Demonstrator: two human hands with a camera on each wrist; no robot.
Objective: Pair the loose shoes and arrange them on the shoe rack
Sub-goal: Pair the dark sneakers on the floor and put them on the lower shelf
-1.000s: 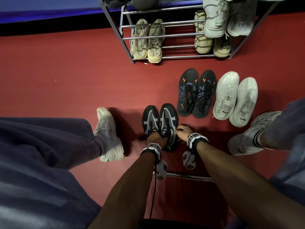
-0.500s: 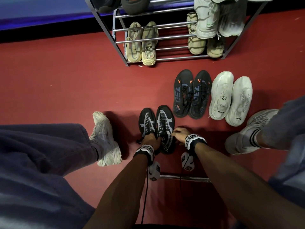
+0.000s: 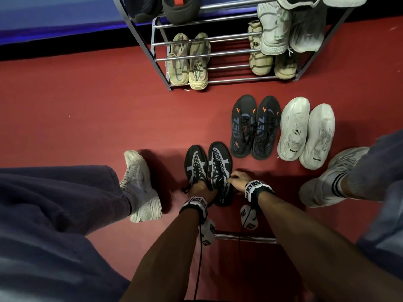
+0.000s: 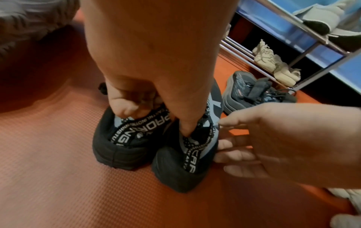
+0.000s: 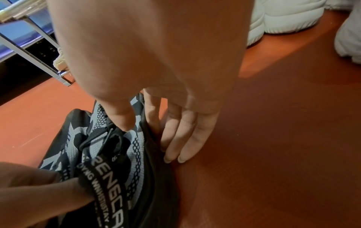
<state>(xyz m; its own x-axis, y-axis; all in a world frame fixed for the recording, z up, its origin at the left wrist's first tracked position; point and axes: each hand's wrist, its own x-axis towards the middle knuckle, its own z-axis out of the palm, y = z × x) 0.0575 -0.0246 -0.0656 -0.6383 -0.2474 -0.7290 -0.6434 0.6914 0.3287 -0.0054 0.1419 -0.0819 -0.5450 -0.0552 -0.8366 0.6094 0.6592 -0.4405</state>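
A black and grey mesh pair stands side by side on the red floor, left shoe (image 3: 195, 162) (image 4: 121, 148) and right shoe (image 3: 218, 158) (image 4: 175, 174) (image 5: 117, 154). My left hand (image 3: 201, 188) (image 4: 166, 92) hooks its fingers into both collars at the heels and grips the two shoes together. My right hand (image 3: 238, 180) (image 4: 273, 138) (image 5: 156, 120) rests against the right shoe's outer side, fingers straight down to the floor and thumb on the upper. The metal shoe rack (image 3: 218, 53) stands further ahead.
A dark pair with orange marks (image 3: 255, 127) and a white pair (image 3: 305, 131) stand between me and the rack. Beige pairs (image 3: 188, 62) (image 3: 261, 59) sit on the lowest shelf. My feet (image 3: 141, 188) (image 3: 327, 182) flank the hands. A chrome bar (image 3: 244, 237) lies under my forearms.
Both hands stay at the heels of the black and grey pair, which keeps its place. Only the head view drifts slightly.
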